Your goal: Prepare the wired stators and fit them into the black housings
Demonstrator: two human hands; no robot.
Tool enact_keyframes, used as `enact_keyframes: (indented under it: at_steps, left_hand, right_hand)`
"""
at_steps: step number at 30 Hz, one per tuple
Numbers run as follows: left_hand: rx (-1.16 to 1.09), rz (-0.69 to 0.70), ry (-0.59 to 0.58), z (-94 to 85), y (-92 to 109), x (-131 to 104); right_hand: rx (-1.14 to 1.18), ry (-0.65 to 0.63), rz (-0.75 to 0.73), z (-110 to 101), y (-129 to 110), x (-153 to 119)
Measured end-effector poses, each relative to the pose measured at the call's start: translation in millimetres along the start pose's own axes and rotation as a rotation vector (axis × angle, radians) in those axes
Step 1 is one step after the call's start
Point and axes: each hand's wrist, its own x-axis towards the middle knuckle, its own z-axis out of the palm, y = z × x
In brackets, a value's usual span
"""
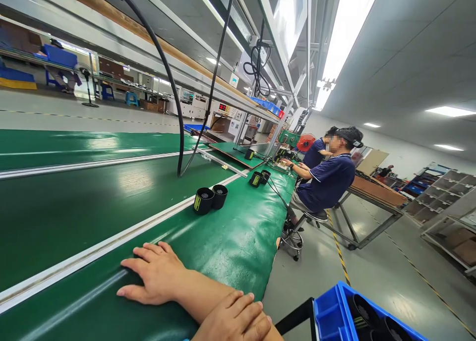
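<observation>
Cups [204, 200], black with open tops, stand side by side on the green worktop [238, 242], next to a long white strip [122, 235]. The left one has yellow-green marks on its side. I can't tell if the two touch.

The right hand [158, 276] is nearest to them but well apart from them. It lies palm down on the worktop, holding nothing, with its fingers spread and its thumb out. The left hand [236, 321] rests across the right forearm [204, 291]. Its fingers are a bit bent and loose, not made into a fist.

Farther along the worktop I see two more black cups [256, 179], close together, and a small black thing [249, 154] past them. A big black cable [174, 88] hangs down in a loop over the left side.

Down by the right edge of the worktop is a blue bin [334, 313] with more black cups inside. Its bottom part is cut off from my view.

At the far end, a person in a dark blue shirt [330, 180] sits on a round stool [316, 215], hands over the worktop. Another person [315, 152] is just behind.
</observation>
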Motion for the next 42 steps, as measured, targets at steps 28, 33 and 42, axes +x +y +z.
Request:
enact_keyframes:
  at_steps: [28, 33, 42]
  left_hand:
    - [0.561, -0.215, -0.920, -33.5, -32.1, -18.1]
    - [0.811, -0.566, -1.018, -127.1, -66.0, -65.5]
    - [1.087, -1.304, -0.831, -374.3, -133.4, -145.5]
  right_hand:
    - [0.040, 0.104, -0.036, 35.7, 16.7, -4.3]
    - [-0.036, 0.200, -0.109, 59.8, 40.0, -3.4]
    - [-0.142, 0.240, -0.249, 85.9, 75.7, 2.2]
